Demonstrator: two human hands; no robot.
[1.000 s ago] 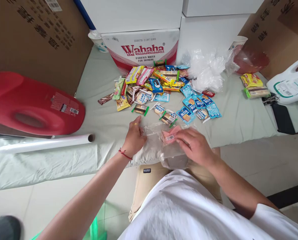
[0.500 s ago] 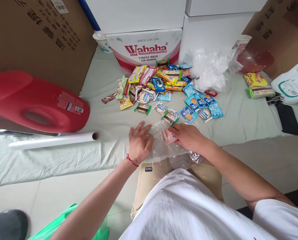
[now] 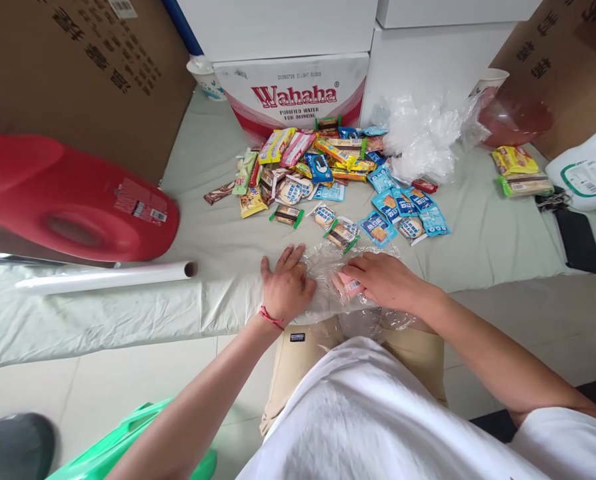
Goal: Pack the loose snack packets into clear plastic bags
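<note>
Your left hand (image 3: 287,287) lies palm down at the near edge of the cloth-covered surface (image 3: 228,267), its fingers spread and released. The palm conceals its underside; you cannot tell whether film is pressed beneath it. Your right hand (image 3: 389,281) has its fingertips closed on the pink packet (image 3: 348,285), which is located between both hands, over the clear plastic bag (image 3: 323,261) or within it; the film's glare prevents distinguishing which. The packet's right end is covered by your fingers, and its print is too small to read. The bag's outline is hard to trace.

Beyond your hands, the snack pile (image 3: 298,167) overlaps itself, concealing its lower packets, and covers the base of the Wahaha carton (image 3: 293,93). Crumpled clear film (image 3: 421,143) partly screens the red bowl (image 3: 515,120). The red jug (image 3: 78,200) and white jug (image 3: 591,170) are cut off by the frame edges. Your left forearm hides part of the green bag (image 3: 113,443).
</note>
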